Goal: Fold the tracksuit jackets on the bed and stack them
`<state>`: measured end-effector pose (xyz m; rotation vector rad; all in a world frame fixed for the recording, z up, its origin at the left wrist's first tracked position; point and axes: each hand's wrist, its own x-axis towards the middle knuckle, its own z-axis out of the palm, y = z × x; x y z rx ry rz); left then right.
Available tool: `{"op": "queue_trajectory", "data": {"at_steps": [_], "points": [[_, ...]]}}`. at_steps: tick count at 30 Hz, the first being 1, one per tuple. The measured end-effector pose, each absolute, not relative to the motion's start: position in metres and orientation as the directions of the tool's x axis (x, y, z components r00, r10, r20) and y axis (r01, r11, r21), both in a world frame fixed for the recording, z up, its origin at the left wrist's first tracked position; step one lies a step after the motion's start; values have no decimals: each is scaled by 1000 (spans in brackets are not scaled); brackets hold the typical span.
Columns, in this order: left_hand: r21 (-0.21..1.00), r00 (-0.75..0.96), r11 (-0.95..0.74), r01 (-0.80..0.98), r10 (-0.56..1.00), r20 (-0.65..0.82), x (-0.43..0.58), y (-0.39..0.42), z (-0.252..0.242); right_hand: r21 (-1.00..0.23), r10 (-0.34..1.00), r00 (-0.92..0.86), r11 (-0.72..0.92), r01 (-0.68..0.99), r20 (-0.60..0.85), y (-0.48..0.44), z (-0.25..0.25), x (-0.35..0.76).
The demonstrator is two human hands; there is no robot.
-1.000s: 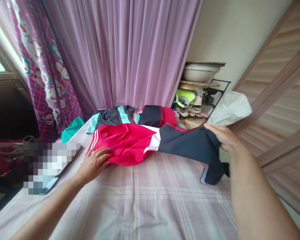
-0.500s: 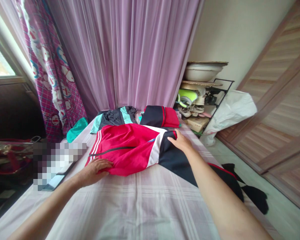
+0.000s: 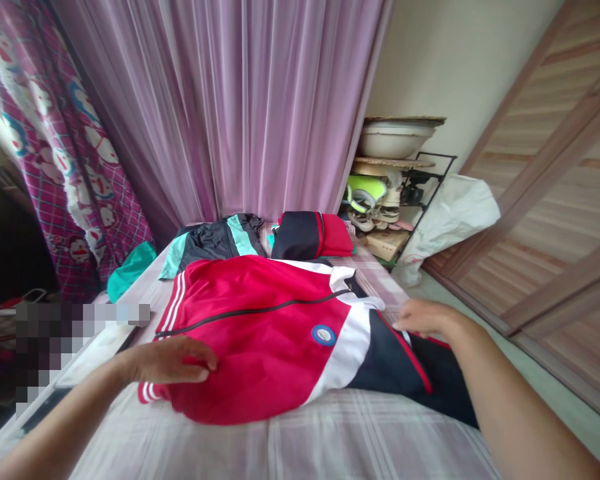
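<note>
A red tracksuit jacket [image 3: 260,360] lies front up on the bed, its zip closed. It has a white and dark navy shoulder part, a round blue badge, and white stripes at the hem. My left hand [image 3: 173,360] is over the lower front near the hem, fingers loosely bent and thumb apart, holding nothing I can see. At the collar end, my right hand [image 3: 427,317] has its fingers closed on the dark shoulder edge beside the red piping. My right forearm covers part of the dark sleeve.
Behind the jacket lie a black and mint garment [image 3: 207,240] and a folded navy and red garment [image 3: 300,235] on the plaid bedsheet [image 3: 330,447]. A teal cloth [image 3: 130,270] rests at the left edge. Right of the bed stands a rack [image 3: 423,193] with shoes and a basin [image 3: 393,139].
The jacket front has been spread flatter, so the badge, full zip and collar show. My right hand has moved right and toward me from the dark shoulder; my left has lifted off the hem.
</note>
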<state>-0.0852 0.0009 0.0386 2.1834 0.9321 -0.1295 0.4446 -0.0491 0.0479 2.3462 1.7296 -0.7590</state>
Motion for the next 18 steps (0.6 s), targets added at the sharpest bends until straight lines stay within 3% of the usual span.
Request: {"op": "queue_trajectory", "data": {"at_steps": [3,5,8,10,12,15,17,18], "points": [[540,624,-412,734,722,-299,-91,42,38,-153,960,249,-267,951,-127,-2,51,425],[393,441,-356,848,885,-149,-97,77,33,-217,957,289,-280,935,8,37,48,409],[203,216,-236,950,970,114,-107,127,26,-397,933,357,-346,850,-50,90,35,389],[159,152,-179,971,974,170,-111,154,21,-445,924,360,-378,812,-127,116,22,382],[181,102,-121,976,988,113,-110,175,15,-441,919,342,-394,806,-195,134,10,380],[289,42,-7,957,992,-116,-101,195,8,-397,904,333,-419,817,-268,149,2,386],[273,44,12,962,979,-199,-91,205,8,-358,901,362,-429,829,-241,154,2,393],[241,50,-7,970,984,-172,-85,210,11,-337,905,392,-426,840,-168,156,2,396]]}}
